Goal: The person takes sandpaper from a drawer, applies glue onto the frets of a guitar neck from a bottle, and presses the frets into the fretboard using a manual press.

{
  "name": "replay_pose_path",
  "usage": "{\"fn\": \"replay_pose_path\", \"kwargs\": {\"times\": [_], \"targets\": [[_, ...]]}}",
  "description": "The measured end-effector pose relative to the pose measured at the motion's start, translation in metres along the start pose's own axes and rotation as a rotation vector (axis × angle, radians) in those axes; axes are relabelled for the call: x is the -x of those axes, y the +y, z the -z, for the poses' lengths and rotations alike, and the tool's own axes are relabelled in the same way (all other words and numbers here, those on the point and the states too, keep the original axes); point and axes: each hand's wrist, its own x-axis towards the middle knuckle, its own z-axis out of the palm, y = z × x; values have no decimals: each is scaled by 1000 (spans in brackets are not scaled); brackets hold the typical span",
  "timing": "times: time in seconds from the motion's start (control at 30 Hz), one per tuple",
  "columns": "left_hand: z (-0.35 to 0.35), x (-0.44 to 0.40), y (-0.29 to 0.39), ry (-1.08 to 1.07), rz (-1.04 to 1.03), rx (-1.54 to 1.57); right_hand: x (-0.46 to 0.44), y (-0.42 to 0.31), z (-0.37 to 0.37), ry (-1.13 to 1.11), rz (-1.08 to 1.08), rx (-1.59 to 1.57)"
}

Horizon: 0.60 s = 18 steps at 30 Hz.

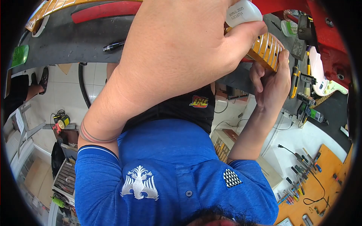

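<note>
Gripping a fretted guitar neck [267, 47] with the right hand [271, 79], with the thumb against the wood and the bent fingers lower down, beside it. Clasping a white container [246, 14], marked with dark printing, in the left hand [184, 41], right over the neck, with the thumb stretched toward the frets and the other fingers mostly out of view. Cannot tell whether container and wood touch, nor how tightly those hidden fingers curl. Farther out, on the dark bench [75, 39] to the left: a red strip [105, 12] and a black pen-like object [114, 46]. Just to the right of the right hand: a yellow-and-black tool [294, 86], then a pale guitar body [318, 67]. At upper right: a red metal part [327, 47]. At lower right, well apart: screwdrivers [299, 169] against an orange-brown board [327, 155].
</note>
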Motion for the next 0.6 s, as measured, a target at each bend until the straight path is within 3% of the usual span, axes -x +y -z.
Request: {"fn": "replay_pose_path", "kwargs": {"times": [0.6], "targets": [[3,-6,5,-3,33,27,-2,3,9,-79,1,-33]]}}
